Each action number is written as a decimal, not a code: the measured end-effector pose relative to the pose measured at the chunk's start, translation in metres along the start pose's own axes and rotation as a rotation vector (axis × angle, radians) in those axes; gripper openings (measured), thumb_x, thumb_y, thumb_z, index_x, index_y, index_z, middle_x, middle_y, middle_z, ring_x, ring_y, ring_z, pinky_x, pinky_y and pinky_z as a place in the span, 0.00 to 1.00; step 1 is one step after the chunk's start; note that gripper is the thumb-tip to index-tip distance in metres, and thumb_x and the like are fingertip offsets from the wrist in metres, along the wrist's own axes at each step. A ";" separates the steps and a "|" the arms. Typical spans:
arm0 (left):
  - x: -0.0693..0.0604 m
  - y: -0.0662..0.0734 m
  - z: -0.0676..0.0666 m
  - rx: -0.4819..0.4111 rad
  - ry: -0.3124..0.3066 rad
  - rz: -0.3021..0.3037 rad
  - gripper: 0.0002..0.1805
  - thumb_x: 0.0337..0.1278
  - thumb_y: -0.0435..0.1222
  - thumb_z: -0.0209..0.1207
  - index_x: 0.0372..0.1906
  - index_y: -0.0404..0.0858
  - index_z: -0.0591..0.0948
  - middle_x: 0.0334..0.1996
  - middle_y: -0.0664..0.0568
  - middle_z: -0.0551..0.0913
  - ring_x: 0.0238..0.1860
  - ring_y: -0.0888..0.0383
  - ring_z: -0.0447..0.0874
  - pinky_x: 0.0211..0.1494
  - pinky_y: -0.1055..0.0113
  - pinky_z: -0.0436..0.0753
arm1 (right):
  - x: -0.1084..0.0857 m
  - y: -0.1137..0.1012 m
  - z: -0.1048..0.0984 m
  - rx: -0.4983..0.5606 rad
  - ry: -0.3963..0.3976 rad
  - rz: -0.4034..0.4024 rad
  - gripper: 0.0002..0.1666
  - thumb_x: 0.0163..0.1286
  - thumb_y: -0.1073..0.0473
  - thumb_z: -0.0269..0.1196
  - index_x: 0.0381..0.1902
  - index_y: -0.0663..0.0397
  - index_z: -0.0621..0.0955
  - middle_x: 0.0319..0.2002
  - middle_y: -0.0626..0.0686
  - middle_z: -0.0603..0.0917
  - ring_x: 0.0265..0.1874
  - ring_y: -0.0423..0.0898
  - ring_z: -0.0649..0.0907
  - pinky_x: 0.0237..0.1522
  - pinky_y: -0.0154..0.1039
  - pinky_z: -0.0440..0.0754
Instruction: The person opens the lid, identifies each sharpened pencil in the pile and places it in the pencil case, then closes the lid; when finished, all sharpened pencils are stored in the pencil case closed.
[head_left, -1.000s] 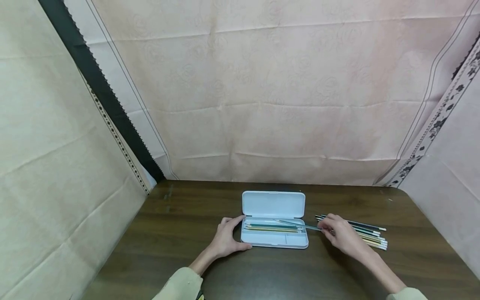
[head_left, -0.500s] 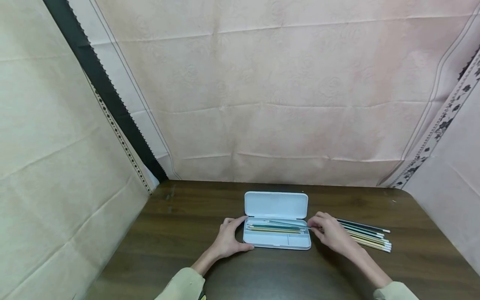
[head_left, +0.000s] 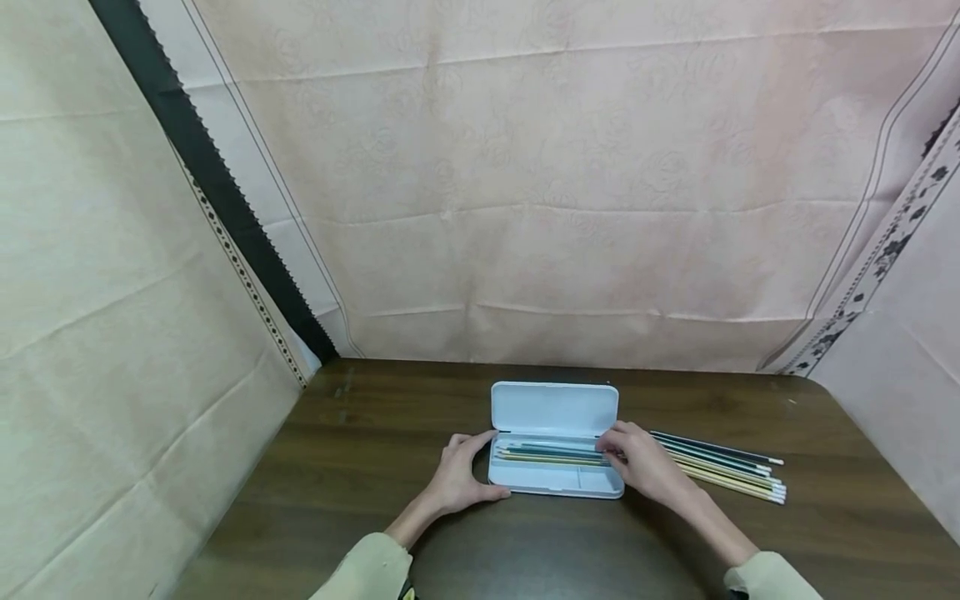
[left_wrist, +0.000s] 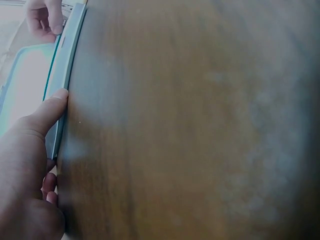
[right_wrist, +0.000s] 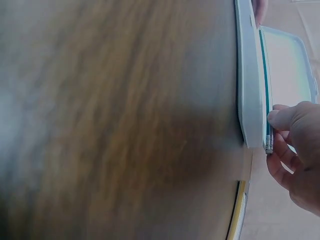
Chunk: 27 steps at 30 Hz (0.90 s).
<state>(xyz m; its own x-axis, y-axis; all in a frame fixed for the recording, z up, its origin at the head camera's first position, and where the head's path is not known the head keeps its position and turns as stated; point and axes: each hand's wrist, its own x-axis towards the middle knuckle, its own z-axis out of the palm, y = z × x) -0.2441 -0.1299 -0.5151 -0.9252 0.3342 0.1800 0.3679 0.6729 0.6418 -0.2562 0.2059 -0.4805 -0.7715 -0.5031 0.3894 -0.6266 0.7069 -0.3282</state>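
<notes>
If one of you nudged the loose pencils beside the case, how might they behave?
The loose pencils would probably be stiff, judging by their straight shafts. Bunched on the flat tabletop, they may roll or slide apart. Being slim, they're likely light.

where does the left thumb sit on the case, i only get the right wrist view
Observer: The left hand has its thumb on the near edge of the case, toward the left end.
Operator: any yellow inside it
Observer: Yes, the head view shows a yellow pencil lying in the case beside teal pencils
Operator: which way do the loose ones face
Observer: The loose pencils lie right of the case, pale ends farthest from it.
</notes>
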 end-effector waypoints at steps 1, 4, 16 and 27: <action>0.000 0.000 0.000 -0.001 -0.003 -0.005 0.50 0.42 0.57 0.75 0.73 0.45 0.70 0.61 0.48 0.73 0.58 0.49 0.64 0.54 0.48 0.70 | 0.001 -0.001 0.001 0.002 -0.004 0.002 0.13 0.57 0.71 0.73 0.36 0.50 0.87 0.36 0.46 0.81 0.35 0.43 0.78 0.40 0.44 0.82; 0.001 0.000 0.001 -0.003 -0.003 -0.007 0.50 0.42 0.57 0.75 0.73 0.45 0.70 0.61 0.49 0.73 0.58 0.49 0.64 0.54 0.48 0.70 | 0.002 -0.003 0.004 -0.003 0.000 -0.008 0.11 0.57 0.71 0.73 0.36 0.51 0.87 0.36 0.46 0.81 0.35 0.43 0.78 0.40 0.44 0.82; 0.000 -0.003 0.003 0.009 -0.003 0.001 0.50 0.42 0.56 0.76 0.73 0.46 0.70 0.61 0.49 0.73 0.58 0.49 0.64 0.55 0.48 0.70 | 0.009 -0.010 0.014 0.000 0.043 -0.045 0.12 0.56 0.73 0.73 0.33 0.52 0.87 0.34 0.46 0.80 0.34 0.43 0.78 0.38 0.42 0.82; 0.001 -0.001 0.001 0.003 -0.007 -0.009 0.50 0.42 0.57 0.75 0.73 0.45 0.70 0.61 0.48 0.73 0.58 0.48 0.64 0.55 0.48 0.70 | 0.010 -0.011 0.012 -0.004 0.044 0.016 0.11 0.56 0.72 0.74 0.33 0.52 0.87 0.33 0.47 0.81 0.34 0.45 0.78 0.39 0.44 0.82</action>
<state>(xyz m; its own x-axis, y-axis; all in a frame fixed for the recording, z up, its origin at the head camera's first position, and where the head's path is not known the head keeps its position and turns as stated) -0.2451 -0.1298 -0.5165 -0.9279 0.3324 0.1690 0.3597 0.6782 0.6408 -0.2588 0.1869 -0.4836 -0.7761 -0.4693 0.4213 -0.6134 0.7169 -0.3315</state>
